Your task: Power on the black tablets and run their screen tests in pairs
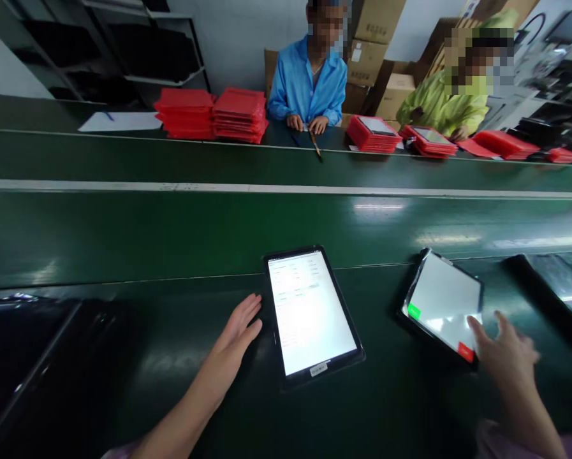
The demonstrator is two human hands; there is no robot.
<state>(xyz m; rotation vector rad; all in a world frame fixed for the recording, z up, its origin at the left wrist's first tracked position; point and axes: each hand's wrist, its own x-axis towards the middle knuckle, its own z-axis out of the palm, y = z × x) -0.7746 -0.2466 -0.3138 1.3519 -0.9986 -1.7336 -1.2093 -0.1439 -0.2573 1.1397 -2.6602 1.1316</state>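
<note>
A tablet (309, 312) with a lit white screen lies face up on the green bench, a small label at its lower edge. Just left of it is my left hand (238, 328), its fingers extended and holding nothing. Further right lies a second tablet (441, 299), turned at an angle, its pale screen marked by a green patch and a red patch at the lower corners. My right hand (508, 350) hovers at that tablet's lower right edge, fingers apart and slightly blurred. Whether a fingertip touches the screen, I cannot tell.
Dark, shiny flat items lie at the far left (22, 357) and the far right (553, 287). Beyond the green belt (194, 236), red stacks (238, 115) stand on the far bench. A person in blue (309, 83) and another in yellow-green (443, 102) sit there.
</note>
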